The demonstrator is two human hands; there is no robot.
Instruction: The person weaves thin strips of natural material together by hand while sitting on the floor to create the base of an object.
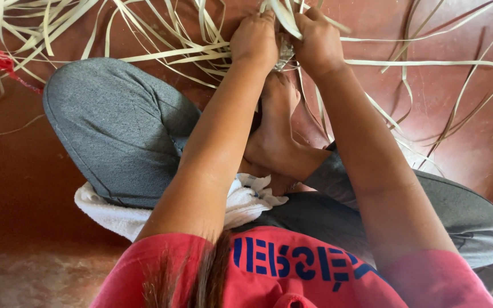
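Both of your hands are working at the far end of your reach, seen from the head camera, just beyond your bare foot, which I am taking as the landmark. Your left hand is sitting just beyond the toes and to their left, knuckles up, fingers curled down and clenched on the pale strips; what exactly the fingertips are pinching is hidden beneath the hand. Your right hand is sitting just beyond the toes and to their right, closed on a strip that is crossing over its knuckles.

Between the two hands, directly beyond the foot, a small woven piece is showing in the gap, and both hands are touching it or very nearly so; neither hand is clearly nearer. From that spot the loose palm strips are fanning outward across the floor: long axes running mostly leftward from the foot on your left hand's side, and rightward on the right hand's side, where one long strip is lying nearly level.

Near to you from the foot, a white towel is lying under your grey-trousered knee.
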